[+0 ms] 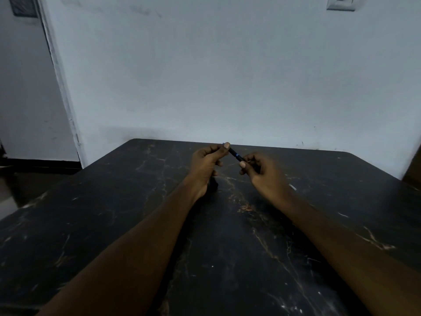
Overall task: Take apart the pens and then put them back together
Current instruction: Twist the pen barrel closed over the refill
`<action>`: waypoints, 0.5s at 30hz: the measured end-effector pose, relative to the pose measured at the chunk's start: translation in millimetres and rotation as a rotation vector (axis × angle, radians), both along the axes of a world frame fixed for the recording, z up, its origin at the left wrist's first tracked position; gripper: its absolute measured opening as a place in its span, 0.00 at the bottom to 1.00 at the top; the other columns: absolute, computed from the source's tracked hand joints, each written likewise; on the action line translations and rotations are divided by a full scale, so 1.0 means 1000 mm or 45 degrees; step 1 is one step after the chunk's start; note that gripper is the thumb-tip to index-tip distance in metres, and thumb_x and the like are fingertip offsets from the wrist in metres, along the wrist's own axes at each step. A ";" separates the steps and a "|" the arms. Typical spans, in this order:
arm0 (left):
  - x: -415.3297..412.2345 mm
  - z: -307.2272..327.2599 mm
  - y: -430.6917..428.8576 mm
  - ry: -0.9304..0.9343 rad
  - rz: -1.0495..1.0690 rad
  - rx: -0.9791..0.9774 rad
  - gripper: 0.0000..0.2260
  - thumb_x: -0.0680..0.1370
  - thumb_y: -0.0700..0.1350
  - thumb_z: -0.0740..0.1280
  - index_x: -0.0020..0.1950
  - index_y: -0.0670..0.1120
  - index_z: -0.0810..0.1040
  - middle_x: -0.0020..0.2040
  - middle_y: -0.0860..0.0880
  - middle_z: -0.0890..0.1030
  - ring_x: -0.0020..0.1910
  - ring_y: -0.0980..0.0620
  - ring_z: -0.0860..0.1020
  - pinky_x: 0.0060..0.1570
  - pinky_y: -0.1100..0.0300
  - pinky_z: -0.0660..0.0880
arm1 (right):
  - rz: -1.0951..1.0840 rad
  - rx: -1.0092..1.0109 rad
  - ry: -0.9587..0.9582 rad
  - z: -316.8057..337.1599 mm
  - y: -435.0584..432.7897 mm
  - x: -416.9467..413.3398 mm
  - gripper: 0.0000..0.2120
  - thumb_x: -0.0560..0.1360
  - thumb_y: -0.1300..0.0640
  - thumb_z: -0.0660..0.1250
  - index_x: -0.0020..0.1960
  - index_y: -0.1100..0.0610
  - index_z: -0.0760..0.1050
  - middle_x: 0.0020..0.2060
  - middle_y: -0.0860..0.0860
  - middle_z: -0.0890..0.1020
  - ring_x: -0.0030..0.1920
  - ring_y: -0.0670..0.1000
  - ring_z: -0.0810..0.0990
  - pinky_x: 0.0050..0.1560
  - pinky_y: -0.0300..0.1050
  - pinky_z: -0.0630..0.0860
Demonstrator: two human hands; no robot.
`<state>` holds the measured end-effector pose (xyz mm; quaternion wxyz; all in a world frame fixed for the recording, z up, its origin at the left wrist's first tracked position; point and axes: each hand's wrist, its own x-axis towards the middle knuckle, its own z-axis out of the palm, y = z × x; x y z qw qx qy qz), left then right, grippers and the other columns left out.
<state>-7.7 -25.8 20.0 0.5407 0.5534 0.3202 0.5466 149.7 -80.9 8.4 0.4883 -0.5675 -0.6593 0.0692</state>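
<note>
Holding a dark pen (234, 154) between them, both hands hover above the far half of a black marbled table (114, 224), near its back edge and the pale wall (205, 76). The left hand (206, 164) is curled, its thumb and fingers pinched around the upper, far end of the pen; the thumbnail shows at the top of the grip and a tiny blue tip pokes out just beyond it. The right hand (262, 171) is also curled, thumb and forefinger pressed onto the lower, near end of the pen, with the remaining fingers folded loosely under the palm. The pen runs on a slant from upper left to lower right, and only the short stretch between the two grips is visible, marked by a small blue spot. Whether the pen is in one piece or already loosened cannot be told, as the picture is dim and the fingers cover both ends. A dark shape sits under the left hand at the wrist, too shadowed to identify. A small pale sliver (292, 187) lies on the table just right of the right wrist. Both forearms stretch forward from the bottom corners, bare and clear of the tabletop near the hands
</note>
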 end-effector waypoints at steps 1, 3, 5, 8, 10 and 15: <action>0.000 -0.001 0.000 -0.002 -0.014 0.002 0.07 0.75 0.52 0.72 0.43 0.50 0.84 0.41 0.52 0.81 0.38 0.55 0.72 0.32 0.61 0.66 | -0.006 -0.003 -0.001 0.000 0.000 0.000 0.04 0.78 0.51 0.65 0.47 0.51 0.77 0.38 0.44 0.84 0.43 0.48 0.82 0.49 0.56 0.79; 0.001 -0.002 0.000 -0.004 -0.043 0.011 0.07 0.76 0.50 0.70 0.46 0.48 0.84 0.43 0.51 0.81 0.38 0.55 0.73 0.31 0.61 0.67 | -0.010 -0.020 -0.004 0.000 0.000 0.000 0.06 0.78 0.50 0.64 0.46 0.51 0.77 0.37 0.45 0.84 0.41 0.51 0.82 0.47 0.57 0.78; 0.002 -0.002 0.001 -0.008 -0.057 0.015 0.06 0.77 0.49 0.70 0.48 0.48 0.84 0.44 0.50 0.80 0.38 0.55 0.73 0.31 0.61 0.67 | -0.018 -0.040 -0.018 0.000 -0.002 -0.001 0.07 0.79 0.50 0.63 0.45 0.50 0.77 0.37 0.46 0.84 0.40 0.52 0.81 0.46 0.55 0.77; 0.002 -0.001 0.002 -0.014 -0.071 0.001 0.06 0.77 0.47 0.69 0.50 0.47 0.84 0.46 0.49 0.82 0.38 0.55 0.73 0.31 0.61 0.67 | -0.037 -0.046 -0.038 0.001 -0.003 -0.003 0.07 0.79 0.51 0.62 0.45 0.50 0.77 0.38 0.47 0.84 0.40 0.53 0.81 0.44 0.53 0.76; 0.002 -0.001 0.002 -0.026 -0.073 -0.012 0.06 0.77 0.48 0.70 0.48 0.48 0.84 0.49 0.49 0.83 0.39 0.54 0.73 0.31 0.61 0.67 | -0.042 -0.042 -0.032 0.001 -0.003 -0.003 0.07 0.80 0.51 0.62 0.47 0.51 0.77 0.38 0.46 0.84 0.41 0.52 0.81 0.45 0.52 0.76; 0.002 -0.001 0.001 0.009 0.003 -0.029 0.12 0.73 0.56 0.72 0.46 0.48 0.83 0.48 0.49 0.85 0.39 0.53 0.73 0.34 0.59 0.66 | -0.038 -0.029 -0.032 0.000 -0.003 -0.002 0.05 0.78 0.51 0.65 0.50 0.52 0.77 0.40 0.45 0.84 0.44 0.47 0.83 0.50 0.56 0.79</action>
